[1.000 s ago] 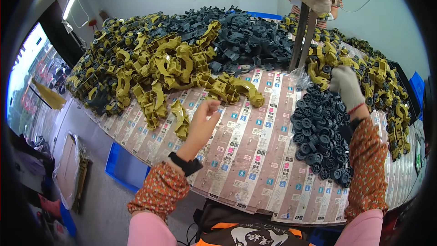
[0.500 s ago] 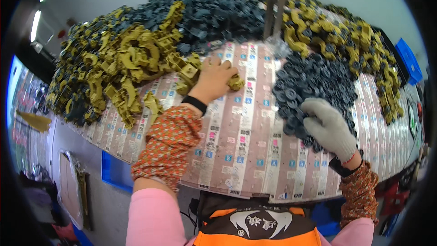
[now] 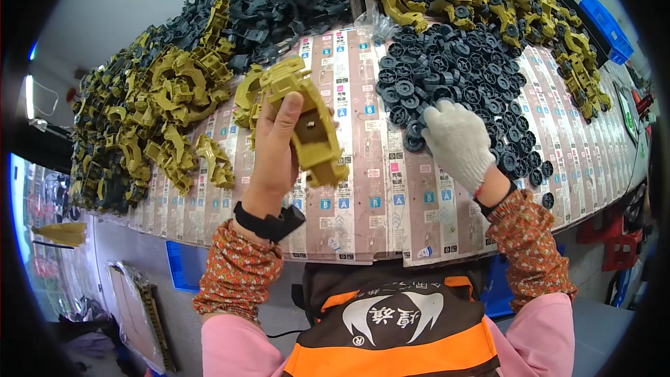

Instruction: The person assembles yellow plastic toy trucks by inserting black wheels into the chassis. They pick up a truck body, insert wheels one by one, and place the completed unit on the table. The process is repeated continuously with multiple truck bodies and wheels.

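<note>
- The left hand (image 3: pixel 273 153), bare, is holding a yellow vehicle body (image 3: pixel 322 146) just off the view's centre toward 11 o'clock, the body's length pointing from 11 to 5 o'clock
- Its thumb is lying along the body's 9 o'clock side and fingertips are showing at the 3 o'clock side, so this grip is probably giving firm control while leaving the middle recess uncovered
- Another yellow piece (image 3: pixel 247 98) is lying beside that hand at 10 o'clock, so holding the body well clear is likely avoiding a snag
- The right hand (image 3: pixel 457 141), in a pale knitted glove, is resting with bent fingers around the 7 o'clock edge of the dark wheels (image 3: pixel 474 73); whether it is pinching one, I cannot tell
- The wheels are overlapping, so picking from this outer edge is looking easier than digging into the middle
- The glove is perhaps dulling touch, so checking each pinch by eye is making sense
- A stray wheel (image 3: pixel 548 200) is lying at the pile's 5 o'clock side near the desk (image 3: pixel 363 223) rim, where a wide wrist sweep is risking a fall
</note>
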Available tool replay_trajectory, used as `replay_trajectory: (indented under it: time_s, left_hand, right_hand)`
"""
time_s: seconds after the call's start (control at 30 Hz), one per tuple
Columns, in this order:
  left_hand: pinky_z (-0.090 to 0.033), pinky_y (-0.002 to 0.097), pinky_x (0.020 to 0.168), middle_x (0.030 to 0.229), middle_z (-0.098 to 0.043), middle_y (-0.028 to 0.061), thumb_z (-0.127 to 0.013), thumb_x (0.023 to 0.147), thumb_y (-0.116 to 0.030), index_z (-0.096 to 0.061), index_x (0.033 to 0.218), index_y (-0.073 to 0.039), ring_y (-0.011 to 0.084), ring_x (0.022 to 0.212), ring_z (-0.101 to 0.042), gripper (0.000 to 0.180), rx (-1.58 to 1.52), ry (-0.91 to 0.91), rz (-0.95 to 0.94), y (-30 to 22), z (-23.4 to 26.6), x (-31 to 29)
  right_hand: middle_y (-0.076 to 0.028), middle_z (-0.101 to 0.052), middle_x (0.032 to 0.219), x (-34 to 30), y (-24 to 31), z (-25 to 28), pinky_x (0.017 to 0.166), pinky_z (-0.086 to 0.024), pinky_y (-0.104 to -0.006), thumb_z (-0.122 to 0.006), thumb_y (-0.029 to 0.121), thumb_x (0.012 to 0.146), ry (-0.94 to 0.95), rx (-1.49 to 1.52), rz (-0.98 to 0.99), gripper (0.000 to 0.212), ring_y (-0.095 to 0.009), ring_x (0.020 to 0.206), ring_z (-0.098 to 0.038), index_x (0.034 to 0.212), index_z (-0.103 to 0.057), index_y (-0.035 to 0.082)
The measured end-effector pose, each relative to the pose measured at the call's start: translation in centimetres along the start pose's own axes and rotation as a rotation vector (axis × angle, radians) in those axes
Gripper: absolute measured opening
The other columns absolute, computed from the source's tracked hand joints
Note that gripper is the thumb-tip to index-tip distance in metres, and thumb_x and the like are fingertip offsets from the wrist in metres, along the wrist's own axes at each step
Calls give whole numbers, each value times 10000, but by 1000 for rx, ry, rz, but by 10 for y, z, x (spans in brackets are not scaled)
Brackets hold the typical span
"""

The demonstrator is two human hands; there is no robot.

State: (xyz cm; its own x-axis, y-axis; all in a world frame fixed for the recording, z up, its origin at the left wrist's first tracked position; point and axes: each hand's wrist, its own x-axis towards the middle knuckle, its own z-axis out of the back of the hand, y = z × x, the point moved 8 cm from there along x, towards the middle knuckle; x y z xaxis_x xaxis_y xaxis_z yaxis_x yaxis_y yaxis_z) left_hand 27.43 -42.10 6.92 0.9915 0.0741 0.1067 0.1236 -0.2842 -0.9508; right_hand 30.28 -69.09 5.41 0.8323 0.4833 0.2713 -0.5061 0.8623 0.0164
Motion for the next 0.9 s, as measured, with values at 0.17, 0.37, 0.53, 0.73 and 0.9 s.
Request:
replay_trajectory:
  time_s: [0.17,0.37,0.53,0.73,0.9]
  left_hand:
    - [-653,364,717,1023,-755,155,-646,1044,-543,-654,1239,-64,234,842,-764,517,-145,-98,360,37,-17,-60]
    - [-656,363,757,1060,-725,116,-680,1050,-455,-563,1332,-71,227,929,-755,491,-252,-34,451,79,-56,-114]
    - [-648,351,790,1198,-664,94,-736,1037,-310,-419,1467,-116,225,982,-746,568,-295,48,464,95,-86,-141]
    - [-602,336,905,1257,-635,57,-761,1020,-192,-347,1532,-141,163,1062,-683,660,-218,75,412,107,-97,-151]
    - [-550,330,994,1308,-610,70,-746,1027,-166,-296,1565,-121,163,1145,-647,703,-42,109,287,105,-103,-154]
  right_hand:
    - [-133,-666,986,-5,-1,20,785,-585,-457,-705,123,887,-176,68,-54,103,-343,932,-687,951,-654,61]
    - [-108,-726,940,-55,17,12,726,-582,-332,-677,49,960,21,1224,-375,151,-184,817,-720,1097,-636,1]
    - [-108,-724,1003,-92,41,2,795,-586,-302,-662,44,996,-77,1412,-482,248,-128,896,-706,1235,-627,-13]
    - [-136,-728,1008,-115,47,10,793,-580,-336,-672,54,996,-160,1287,-409,301,-178,897,-715,1288,-634,-8]
    - [-190,-722,963,-125,48,25,750,-577,-351,-676,54,971,-162,1141,-401,324,-256,819,-732,1287,-640,-4]
